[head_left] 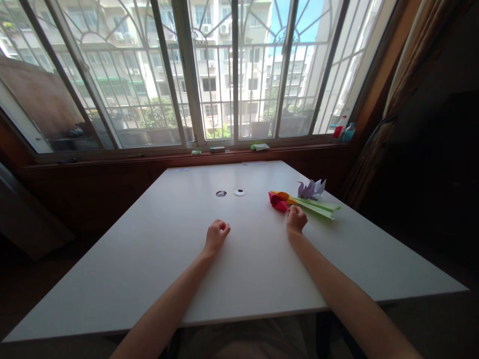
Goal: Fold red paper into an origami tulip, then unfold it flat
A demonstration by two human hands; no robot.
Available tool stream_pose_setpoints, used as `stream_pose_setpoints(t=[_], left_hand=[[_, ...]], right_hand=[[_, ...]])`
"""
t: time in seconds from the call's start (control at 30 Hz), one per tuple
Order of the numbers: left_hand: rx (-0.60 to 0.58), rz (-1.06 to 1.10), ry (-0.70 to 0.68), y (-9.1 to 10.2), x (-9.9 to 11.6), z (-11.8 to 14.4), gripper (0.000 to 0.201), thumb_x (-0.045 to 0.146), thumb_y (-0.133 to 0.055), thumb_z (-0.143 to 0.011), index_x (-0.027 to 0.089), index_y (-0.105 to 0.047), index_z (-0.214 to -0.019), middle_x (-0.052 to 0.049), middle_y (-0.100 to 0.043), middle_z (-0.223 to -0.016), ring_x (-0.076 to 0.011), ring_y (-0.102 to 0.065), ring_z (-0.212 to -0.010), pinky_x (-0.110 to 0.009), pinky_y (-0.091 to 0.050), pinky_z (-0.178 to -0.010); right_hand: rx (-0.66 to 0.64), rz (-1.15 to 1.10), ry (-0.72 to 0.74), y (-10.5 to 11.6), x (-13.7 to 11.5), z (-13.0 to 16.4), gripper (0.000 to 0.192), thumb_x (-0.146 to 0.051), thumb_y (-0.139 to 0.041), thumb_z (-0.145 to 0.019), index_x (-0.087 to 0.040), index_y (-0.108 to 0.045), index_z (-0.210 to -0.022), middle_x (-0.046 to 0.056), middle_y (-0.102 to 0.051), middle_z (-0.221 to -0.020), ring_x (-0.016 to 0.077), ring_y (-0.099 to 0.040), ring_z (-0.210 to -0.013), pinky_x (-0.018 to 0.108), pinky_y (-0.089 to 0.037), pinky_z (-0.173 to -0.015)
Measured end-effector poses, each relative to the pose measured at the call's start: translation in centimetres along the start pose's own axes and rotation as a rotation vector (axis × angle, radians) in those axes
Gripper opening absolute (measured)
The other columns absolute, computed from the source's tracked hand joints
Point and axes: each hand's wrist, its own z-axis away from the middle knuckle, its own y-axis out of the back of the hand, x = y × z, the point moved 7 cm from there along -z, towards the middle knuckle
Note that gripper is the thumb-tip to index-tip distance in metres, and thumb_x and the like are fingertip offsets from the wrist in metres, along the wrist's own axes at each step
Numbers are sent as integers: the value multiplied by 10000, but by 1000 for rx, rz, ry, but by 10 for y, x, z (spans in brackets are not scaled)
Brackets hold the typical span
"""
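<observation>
— Resting on the white table, both forearms are being stretched out from the near edge. What is being seen beyond it?

— The barred window is being faced, and the sill is being occupied by a red and blue bottle at the right end.

— How are the hands being held?

— The left hand is being kept curled into a loose fist on bare tabletop, holding nothing. The right hand is being kept curled too, just beside the green folded paper; whether anything is being pinched cannot be told.

— And the smaller pieces?

— The red paper flower is being touched or nearly touched by the right knuckles. The purple paper crane is being left just behind the green paper.
</observation>
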Motion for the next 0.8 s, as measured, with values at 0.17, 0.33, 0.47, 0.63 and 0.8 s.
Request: stream_pose_setpoints(t=[0.17, 0.33, 0.47, 0.63, 0.8], left_hand=[[56, 50, 7, 4, -2, 0, 143, 274, -472, -730, 198, -584, -687, -34, -588, -758, -162, -547, -709, -301, -403, -742], [-48, -22, -29, -13, -1, 0, 419, 295, -480, -747, 212, -473, -1158, -81, -472, -1240, -223, -397, -1155, -358, -255, -986], [-232, -296, -44, -31, -6, 0, 586, 451, -442, -760, 191, -335, -1274, -91, -264, -1384, -255, -186, -1279, -405, -136, -1028], [-360, -423, -79, -34, -17, -9, 584, 519, -361, -773, 204, -356, -1265, -86, -257, -1386, -249, -167, -1287, -401, -112, -1032], [-368, -434, -116, -34, -21, -14, 547, 497, -326, -794, 226, -359, -1267, -68, -293, -1372, -228, -176, -1287, -393, -114, -1032]], right_hand=[[-92, -65, 375, -9, -37, 31, 299, -315, -324, -787, -149, -492, -970, 99, -599, -878, 195, -547, -771, 306, -415, -705], [-526, 85, 941, -48, -73, 94, 545, -370, -390, -797, -156, -259, -1281, 142, -378, -1295, 235, -352, -1184, 400, -295, -951], [-754, 376, 1094, -76, -68, 121, 735, -541, -348, -785, -143, -106, -1353, 132, -142, -1415, 250, -116, -1296, 432, -143, -1028], [-884, 535, 1001, -96, -59, 120, 787, -630, -223, -775, -129, -79, -1364, 119, -88, -1425, 227, -60, -1306, 400, -101, -1037], [-1036, 581, 997, -107, -55, 124, 769, -641, -161, -779, -122, -203, -1346, 115, -188, -1406, 220, -127, -1298, 377, -95, -1037]])
